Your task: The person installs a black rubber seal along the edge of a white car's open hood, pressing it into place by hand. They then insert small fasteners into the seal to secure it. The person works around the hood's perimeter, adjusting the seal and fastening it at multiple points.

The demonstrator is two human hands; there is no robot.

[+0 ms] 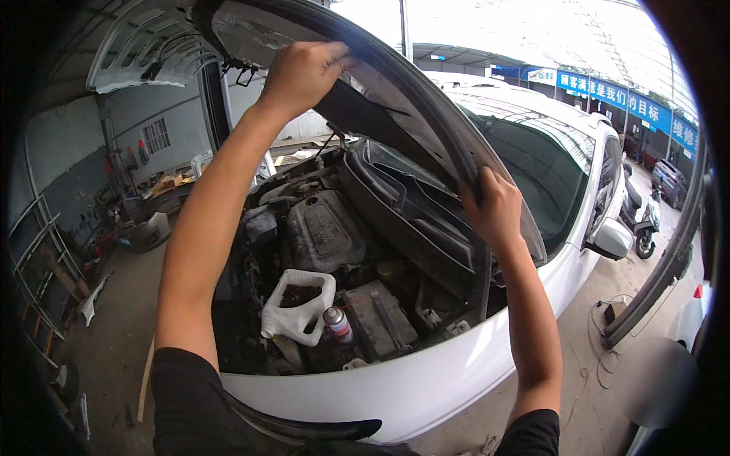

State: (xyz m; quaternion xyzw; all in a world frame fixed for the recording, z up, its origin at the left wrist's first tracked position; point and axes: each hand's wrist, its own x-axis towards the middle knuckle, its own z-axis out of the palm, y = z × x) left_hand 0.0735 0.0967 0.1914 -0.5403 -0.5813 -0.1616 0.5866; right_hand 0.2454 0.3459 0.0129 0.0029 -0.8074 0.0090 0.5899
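Note:
A black rubber seal strip (414, 91) runs along the edge of the raised white hood (407, 114). My left hand (303, 76) is up at the hood's edge, its fingers curled and closed on the strip. Lower and farther right, my right hand (494, 209) is wrapped round the strip and the hood's edge. Below that hand, a length of the strip hangs down toward the fender. Under the hood lies the engine bay, with a dark engine cover (323, 228) and a battery (378, 319).
A cut-open white plastic jug (319, 292) with dark bits inside and a spray can (338, 325) stand in the engine bay. The white front bumper (426, 387) is before me. A post (661, 281), a scooter (645, 220) and cables on the floor are right.

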